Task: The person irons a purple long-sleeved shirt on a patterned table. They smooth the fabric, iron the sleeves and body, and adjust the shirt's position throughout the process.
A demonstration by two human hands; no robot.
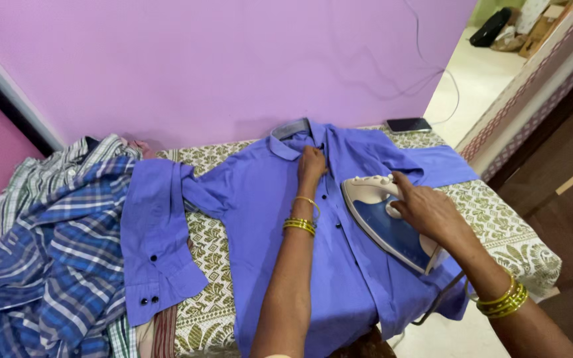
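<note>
The right hand (426,209) grips the iron (389,222) just right of the blue shirt's (260,219) buttoned front, while the left hand's fingers (312,159) press flat near the collar.

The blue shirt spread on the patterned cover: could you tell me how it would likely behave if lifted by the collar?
The blue shirt would probably go limp: its sleeve already drapes over the edge. It looks thin and light. It may slide easily, which could be why the left hand presses it while the right hand grips the iron.
</note>
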